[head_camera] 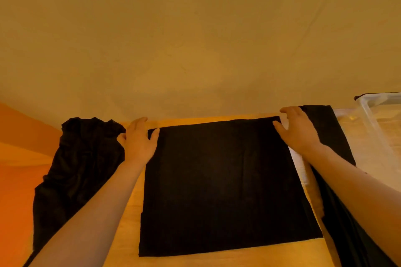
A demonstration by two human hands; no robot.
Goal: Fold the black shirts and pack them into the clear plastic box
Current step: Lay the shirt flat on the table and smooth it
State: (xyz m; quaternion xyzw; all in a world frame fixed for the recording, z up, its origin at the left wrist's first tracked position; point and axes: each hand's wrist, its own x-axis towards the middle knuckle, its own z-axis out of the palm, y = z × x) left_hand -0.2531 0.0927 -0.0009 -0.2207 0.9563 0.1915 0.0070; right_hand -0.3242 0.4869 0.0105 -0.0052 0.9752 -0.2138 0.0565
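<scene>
While a black shirt (227,184) lies flat on the table (121,234), half folded, the left hand (138,138) and right hand (297,130) rest their spread fingers (278,125) on its far corners. A crumpled pile (78,171) waits outside the left fingers; the clear box (377,128) sits beyond the right.

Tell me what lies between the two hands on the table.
In the head view, the flat folded black shirt spans the stretch between the left hand and right hand, each resting at a far corner.
</scene>
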